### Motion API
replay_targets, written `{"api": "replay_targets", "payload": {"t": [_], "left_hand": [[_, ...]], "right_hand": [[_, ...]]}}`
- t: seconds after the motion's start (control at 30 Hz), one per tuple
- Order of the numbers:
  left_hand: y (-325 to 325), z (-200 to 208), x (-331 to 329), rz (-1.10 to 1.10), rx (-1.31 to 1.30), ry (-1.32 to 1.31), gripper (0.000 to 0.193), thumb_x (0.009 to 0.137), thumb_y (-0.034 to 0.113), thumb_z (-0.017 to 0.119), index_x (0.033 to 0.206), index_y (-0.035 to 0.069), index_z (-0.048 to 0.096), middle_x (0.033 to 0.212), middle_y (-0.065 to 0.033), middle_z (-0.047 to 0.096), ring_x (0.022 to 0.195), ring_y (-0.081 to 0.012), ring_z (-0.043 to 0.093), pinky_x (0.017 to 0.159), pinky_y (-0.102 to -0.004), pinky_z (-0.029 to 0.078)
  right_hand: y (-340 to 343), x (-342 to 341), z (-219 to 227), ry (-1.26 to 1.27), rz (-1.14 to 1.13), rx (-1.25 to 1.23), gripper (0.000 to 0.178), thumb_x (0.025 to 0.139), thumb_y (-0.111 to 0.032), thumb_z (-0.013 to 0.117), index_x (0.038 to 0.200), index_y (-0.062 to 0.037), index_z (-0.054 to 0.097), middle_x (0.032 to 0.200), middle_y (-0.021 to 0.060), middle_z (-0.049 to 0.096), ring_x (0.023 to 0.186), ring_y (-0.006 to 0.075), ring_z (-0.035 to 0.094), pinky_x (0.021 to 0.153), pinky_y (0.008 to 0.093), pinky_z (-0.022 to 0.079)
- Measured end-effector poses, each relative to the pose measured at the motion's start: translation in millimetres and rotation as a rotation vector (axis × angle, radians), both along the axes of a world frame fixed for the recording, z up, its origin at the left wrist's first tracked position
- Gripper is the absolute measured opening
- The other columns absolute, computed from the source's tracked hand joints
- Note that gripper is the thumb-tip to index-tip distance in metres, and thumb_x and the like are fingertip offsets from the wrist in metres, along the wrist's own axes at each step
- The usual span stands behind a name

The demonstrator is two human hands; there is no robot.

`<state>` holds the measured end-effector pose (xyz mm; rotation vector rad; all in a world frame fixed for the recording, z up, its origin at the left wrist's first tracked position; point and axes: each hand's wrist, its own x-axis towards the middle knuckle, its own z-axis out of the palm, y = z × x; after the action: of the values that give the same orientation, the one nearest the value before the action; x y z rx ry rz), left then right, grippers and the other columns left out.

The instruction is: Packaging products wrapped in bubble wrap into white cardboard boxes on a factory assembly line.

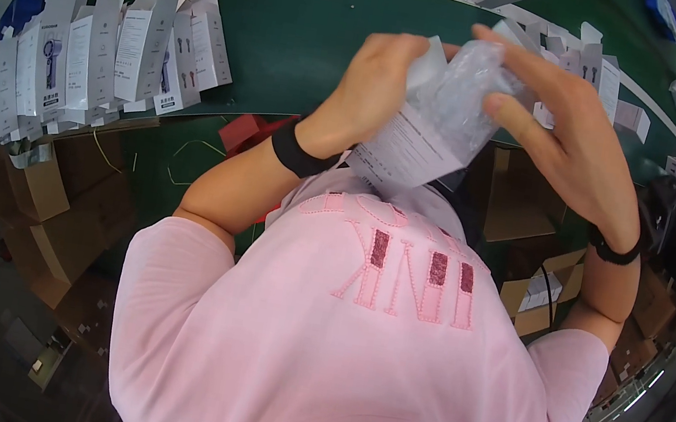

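My left hand (378, 85) is closed around a small white carton (407, 153), which tilts in front of my chest, its upper end open with a flap raised. A crinkled clear plastic bag (470, 77) sits at that open end, partly inside as far as I can see. What the bag contains cannot be made out. My right hand (561, 114) curves round the bag from the right, its thumb against the plastic and its forefinger reaching over the top. The other fingers of that hand are largely hidden.
Several white cartons (90, 61) stand in a row along the left of the green table (296, 28). More cartons (605, 85) are at the right. Brown cardboard boxes (50, 187) sit below on the left, and another open box (525, 201) lies beneath the right side. A red object (248, 133) shows by my left forearm.
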<state>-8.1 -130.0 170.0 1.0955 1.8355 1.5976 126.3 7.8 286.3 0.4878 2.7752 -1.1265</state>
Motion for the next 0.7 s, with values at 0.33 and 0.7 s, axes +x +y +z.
{"api": "replay_targets", "payload": {"t": [0.33,0.7], "left_hand": [[-11.8,16.2,-19.9,-0.041,-0.136,-0.771,0.042,0.094,0.020,0.037,0.101,-0.009,0.066,0.092,-0.0179,0.067,0.081,-0.0219,0.058,0.081,-0.0290,0.045],[-57.6,-40.3,-52.8,-0.453,-0.140,-1.119,0.045,0.092,0.024,0.054,0.129,-0.001,0.049,0.120,-0.0116,0.060,0.109,-0.0216,0.059,0.095,-0.0356,0.045]], "right_hand": [[25.3,-52.7,-6.3,-0.300,0.079,-0.381,0.023,0.082,-0.019,0.071,0.088,-0.0011,0.059,0.062,0.0027,0.058,0.054,0.0130,0.050,0.052,0.0288,0.041],[24.7,-56.4,-55.5,0.240,0.001,-0.128,0.021,0.080,-0.019,0.068,0.085,0.0010,0.069,0.073,0.0113,0.066,0.061,0.0204,0.061,0.063,0.0322,0.049]]}}
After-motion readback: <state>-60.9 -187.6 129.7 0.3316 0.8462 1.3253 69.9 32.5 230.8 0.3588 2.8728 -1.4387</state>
